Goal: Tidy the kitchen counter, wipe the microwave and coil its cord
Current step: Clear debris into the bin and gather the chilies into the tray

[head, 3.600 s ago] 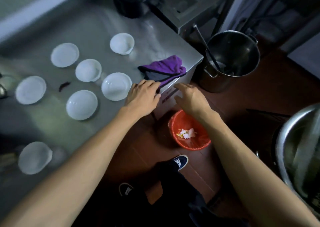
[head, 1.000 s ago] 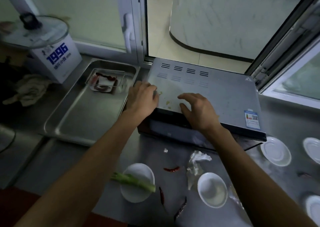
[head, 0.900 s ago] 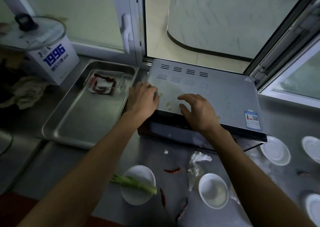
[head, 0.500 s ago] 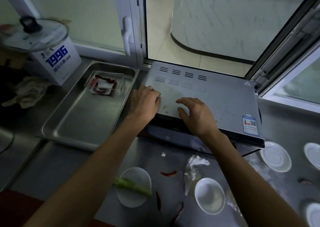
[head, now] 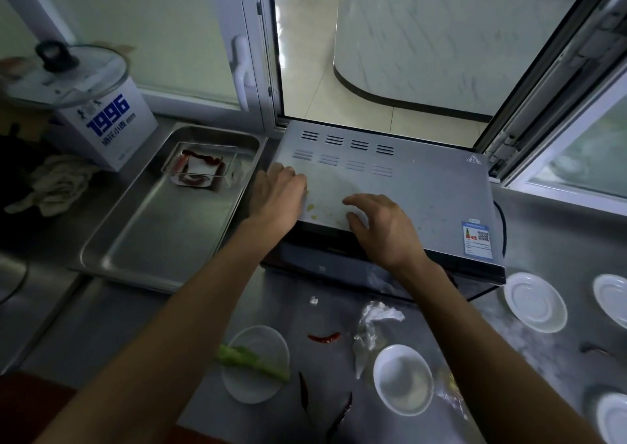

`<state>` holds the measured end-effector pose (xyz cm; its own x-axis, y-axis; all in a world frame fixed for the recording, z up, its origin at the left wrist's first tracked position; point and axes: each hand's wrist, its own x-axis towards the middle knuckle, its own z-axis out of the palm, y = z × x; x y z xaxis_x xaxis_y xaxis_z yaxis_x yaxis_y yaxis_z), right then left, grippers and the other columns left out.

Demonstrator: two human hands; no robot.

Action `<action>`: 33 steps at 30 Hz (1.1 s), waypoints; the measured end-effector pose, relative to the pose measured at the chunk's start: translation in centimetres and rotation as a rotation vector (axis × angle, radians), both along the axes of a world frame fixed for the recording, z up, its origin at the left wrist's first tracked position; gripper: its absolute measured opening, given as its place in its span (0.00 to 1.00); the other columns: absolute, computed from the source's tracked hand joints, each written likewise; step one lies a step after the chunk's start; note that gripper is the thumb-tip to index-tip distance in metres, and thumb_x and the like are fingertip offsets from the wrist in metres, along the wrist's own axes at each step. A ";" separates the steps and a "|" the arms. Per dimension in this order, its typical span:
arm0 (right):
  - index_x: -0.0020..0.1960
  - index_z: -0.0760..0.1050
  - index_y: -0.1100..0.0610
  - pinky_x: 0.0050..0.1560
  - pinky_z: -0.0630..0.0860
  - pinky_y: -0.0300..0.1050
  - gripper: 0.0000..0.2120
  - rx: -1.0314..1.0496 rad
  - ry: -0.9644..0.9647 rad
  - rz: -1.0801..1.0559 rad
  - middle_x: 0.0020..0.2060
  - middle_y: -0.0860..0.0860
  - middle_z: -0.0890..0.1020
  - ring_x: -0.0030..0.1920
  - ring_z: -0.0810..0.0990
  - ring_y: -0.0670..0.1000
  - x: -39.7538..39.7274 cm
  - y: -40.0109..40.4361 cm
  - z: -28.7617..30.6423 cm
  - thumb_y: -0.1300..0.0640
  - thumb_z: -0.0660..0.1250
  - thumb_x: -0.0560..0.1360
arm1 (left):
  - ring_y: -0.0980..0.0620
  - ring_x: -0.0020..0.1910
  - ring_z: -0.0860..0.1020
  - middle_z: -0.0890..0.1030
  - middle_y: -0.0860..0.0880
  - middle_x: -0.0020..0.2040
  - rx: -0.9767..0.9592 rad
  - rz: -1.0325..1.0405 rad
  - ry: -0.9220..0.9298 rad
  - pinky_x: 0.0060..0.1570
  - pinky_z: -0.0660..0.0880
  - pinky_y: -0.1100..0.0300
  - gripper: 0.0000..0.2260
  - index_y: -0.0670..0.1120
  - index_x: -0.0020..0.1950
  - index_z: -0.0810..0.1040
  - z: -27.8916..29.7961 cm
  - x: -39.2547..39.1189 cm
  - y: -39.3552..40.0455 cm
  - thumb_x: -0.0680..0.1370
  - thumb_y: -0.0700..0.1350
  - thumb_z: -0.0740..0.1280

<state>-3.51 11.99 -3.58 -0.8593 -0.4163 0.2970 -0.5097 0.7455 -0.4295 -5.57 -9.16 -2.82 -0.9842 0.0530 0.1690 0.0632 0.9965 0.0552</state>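
Nearest the camera, on the steel counter (head: 176, 314), a small white dish (head: 255, 364) carries a green stalk (head: 252, 362), beside a white bowl (head: 403, 379), crumpled plastic wrap (head: 371, 328) and three dried chillies, one of them bright red (head: 324, 337). Three more white saucers lie to the right, one whole (head: 534, 302), two cut by the frame edge.

Both bare forearms reach forward to the microwave (head: 417, 185). The left hand (head: 278, 196) lies palm-down over its near left corner, fingers fairly straight, gripping nothing. The right hand (head: 383, 228) hovers or rests on the top with fingers spread and lightly curled, holding nothing; whether the fingertips touch is unclear. Yellowish specks mark the top between the hands. The black cord (head: 501, 226) loops behind the right side, mostly hidden.

Left of the microwave sits a steel tray (head: 163, 240) holding a clear container (head: 200, 167) of chillies. Farther back are a crumpled rag (head: 57, 182), a white box (head: 112, 128) topped by a glass lid (head: 66, 75), and an open window (head: 400, 46).
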 end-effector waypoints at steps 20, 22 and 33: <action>0.61 0.80 0.58 0.54 0.79 0.54 0.12 -0.052 0.005 0.017 0.56 0.55 0.84 0.55 0.80 0.59 3.0 0.5 -0.3 0.61 0.67 0.78 | 0.44 0.50 0.74 0.77 0.47 0.47 0.108 -0.018 0.143 0.46 0.72 0.49 0.08 0.47 0.49 0.76 -1.0 5.3 1.4 0.75 0.35 0.67; 0.60 0.80 0.58 0.52 0.78 0.56 0.12 -0.059 0.018 0.027 0.54 0.54 0.84 0.53 0.80 0.60 4.0 0.7 -0.8 0.61 0.68 0.77 | 0.43 0.47 0.75 0.78 0.47 0.44 0.128 -0.038 0.199 0.41 0.68 0.50 0.08 0.47 0.46 0.76 -1.6 6.6 1.8 0.74 0.33 0.67; 0.57 0.80 0.59 0.47 0.79 0.57 0.11 -0.083 0.079 0.111 0.51 0.54 0.84 0.50 0.81 0.61 8.5 2.5 -2.6 0.61 0.63 0.76 | 0.44 0.44 0.73 0.76 0.48 0.43 0.191 -0.031 0.239 0.39 0.63 0.52 0.06 0.47 0.46 0.76 -4.5 12.3 3.8 0.76 0.36 0.66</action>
